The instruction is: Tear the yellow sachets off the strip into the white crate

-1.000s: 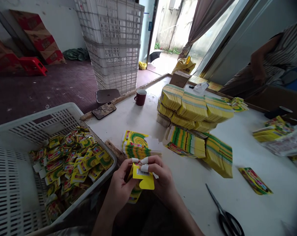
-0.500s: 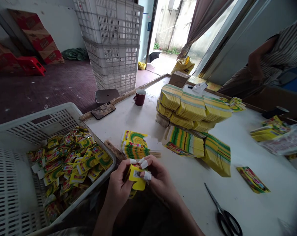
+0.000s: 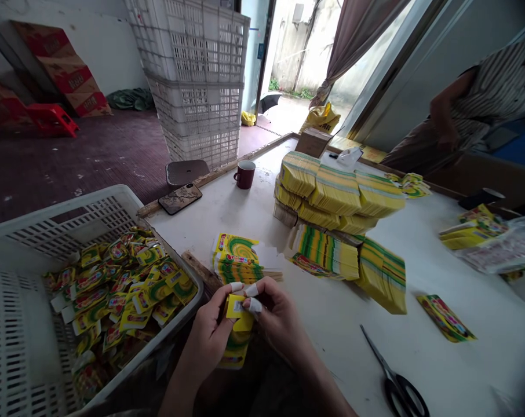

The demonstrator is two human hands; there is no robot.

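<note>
Laden white bench, one yellow carton held before it

The bench spreads across the middle and right of the view, with a worn wooden rim along its left side. Beyond that side, a stack of white slatted crates rises from the floor. At the far right is a person in a striped top, one arm lowered. Low on the left, just beside the bench, stands an open white crate with many small yellow-green packets lying in it at all angles. On the bench, blocks of yellow-green cartons are piled in tiers, with lower rows in front; a brown box sits behind them. A fanned bundle of cartons lies near the front edge, close to both hands. The left hand is clamped on the yellow carton from its left; the right hand pinches its upper right, white wraps on its fingertips. Scissors lie at the near right. Farther back are a dark red mug and, on the rim, a phone. A single flat carton lies right of the scissors. The yellow carton is between the hands, in front of the bench's near edge, barcode showing
</note>
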